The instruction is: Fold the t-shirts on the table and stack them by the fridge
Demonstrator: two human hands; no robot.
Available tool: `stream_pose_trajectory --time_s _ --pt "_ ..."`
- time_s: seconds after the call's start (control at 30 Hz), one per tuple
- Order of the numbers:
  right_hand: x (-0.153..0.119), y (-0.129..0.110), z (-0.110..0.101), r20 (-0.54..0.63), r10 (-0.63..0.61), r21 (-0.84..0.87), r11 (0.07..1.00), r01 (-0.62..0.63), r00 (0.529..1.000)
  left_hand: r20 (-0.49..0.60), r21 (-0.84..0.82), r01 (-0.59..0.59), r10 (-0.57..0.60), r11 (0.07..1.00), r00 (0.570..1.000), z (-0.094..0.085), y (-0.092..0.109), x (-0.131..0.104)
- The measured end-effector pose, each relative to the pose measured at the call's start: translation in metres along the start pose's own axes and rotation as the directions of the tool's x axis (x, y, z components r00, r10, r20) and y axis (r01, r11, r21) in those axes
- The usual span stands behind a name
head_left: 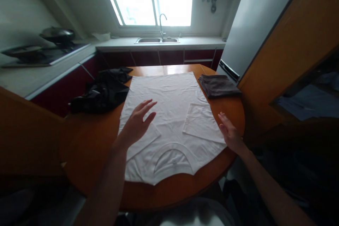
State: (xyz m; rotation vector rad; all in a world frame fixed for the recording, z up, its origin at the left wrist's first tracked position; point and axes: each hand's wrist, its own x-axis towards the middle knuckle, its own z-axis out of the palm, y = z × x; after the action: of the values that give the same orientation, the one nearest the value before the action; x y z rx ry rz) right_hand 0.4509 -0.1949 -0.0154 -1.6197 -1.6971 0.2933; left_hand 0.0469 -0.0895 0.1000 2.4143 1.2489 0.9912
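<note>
A white T-shirt [169, 95] lies spread on the wooden table [92, 148], its neckline nearest to me and its hem toward the window. Both short sleeves are folded inward over the body. My left hand [139, 122] is over the left sleeve, fingers apart and holding nothing; whether it touches the cloth I cannot tell. At the shirt's right edge, beside the folded right sleeve [200, 122], is my right hand [230, 134]. Its fingers are stretched out, with nothing held in them.
Crumpled black clothing [103, 91] lies at the table's left. A folded dark grey garment [218, 85] rests at the far right. Beyond are a counter with a sink [148, 40], a stove with a covered pan [57, 34] and a fridge [246, 17].
</note>
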Motion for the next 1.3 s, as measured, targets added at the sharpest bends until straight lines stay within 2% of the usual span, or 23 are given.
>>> stream_pose_trajectory --time_s 0.1,0.2,0.27,0.33,0.43,0.57,0.8,0.97,1.07,1.17,1.3 --pt "-0.003 -0.023 0.009 0.035 -0.060 -0.042 0.997 0.062 0.998 0.010 0.034 0.054 -0.055 0.998 0.998 -0.027 -0.019 -0.033" --pt "-0.003 -0.044 0.024 0.075 -0.134 -0.060 0.989 0.138 0.988 0.029 0.059 0.126 -0.128 0.990 0.991 -0.033 -0.037 -0.084" --pt "-0.001 -0.054 0.035 0.106 -0.168 -0.063 0.982 0.175 0.980 -0.005 0.090 0.199 -0.199 0.976 0.980 -0.034 -0.047 -0.119" --pt "0.001 -0.060 0.047 0.121 -0.183 -0.064 0.979 0.192 0.976 -0.057 0.137 0.260 -0.255 0.956 0.965 -0.037 -0.054 -0.152" --pt "0.003 -0.061 0.061 0.101 -0.169 -0.071 0.982 0.176 0.980 -0.096 0.197 0.294 -0.279 0.935 0.955 -0.044 -0.060 -0.190" --pt "0.002 -0.056 0.071 0.052 -0.118 -0.059 0.991 0.121 0.992 -0.104 0.222 0.306 -0.290 0.926 0.951 -0.050 -0.060 -0.219" --pt "0.000 -0.047 0.061 -0.059 -0.082 0.008 0.997 0.083 0.995 -0.104 0.246 0.281 -0.263 0.928 0.959 -0.049 -0.060 -0.230" --pt "-0.002 -0.042 0.049 -0.114 -0.057 -0.022 0.998 0.055 0.992 -0.095 0.271 0.247 -0.229 0.930 0.969 -0.054 -0.069 -0.239" --pt "-0.003 -0.040 0.046 -0.119 -0.044 -0.042 0.998 0.039 0.992 -0.071 0.311 0.244 -0.233 0.919 0.970 -0.060 -0.067 -0.237" --pt "-0.001 -0.037 0.045 -0.122 -0.045 -0.053 0.998 0.039 0.991 -0.104 0.324 0.280 -0.260 0.904 0.960 -0.061 -0.057 -0.220" --pt "0.006 -0.030 0.050 -0.094 -0.047 -0.077 0.996 0.040 0.994 -0.177 0.260 0.320 -0.281 0.911 0.943 -0.046 -0.049 -0.171"
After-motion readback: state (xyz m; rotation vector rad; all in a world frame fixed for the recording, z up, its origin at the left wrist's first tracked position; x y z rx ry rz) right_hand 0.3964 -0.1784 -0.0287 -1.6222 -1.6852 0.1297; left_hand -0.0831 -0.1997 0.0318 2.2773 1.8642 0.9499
